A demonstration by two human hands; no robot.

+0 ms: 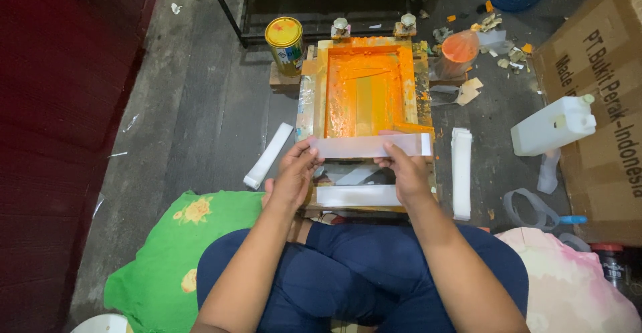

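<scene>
A large cardboard box [598, 99] stood at the right edge of the concrete floor [200, 105], and a green patterned cloth [167, 253] lay at the near left beside the seated person's knee. In the middle of the floor sat a wooden screen-printing frame [366, 85], its mesh and inner edges coated in orange ink. Just right of the frame lay a stack of white strips [461, 171]; a single white strip [269, 154] lay well apart on the left. A white plastic jug [554, 126] stood in front of the box, a yellow-lidded tin can [285, 44] stood by the frame's far left corner, and a bag of orange ink [459, 51] sat by the far right corner.

Over the frame's near edge, both hands held one long white paper strip [371, 146] level. The left hand [293, 179] pinched its left end between thumb and curled fingers; the right hand [406, 172] gripped near the right end, thumb on top. Another white strip [358, 195] lay on the base board below them.
</scene>
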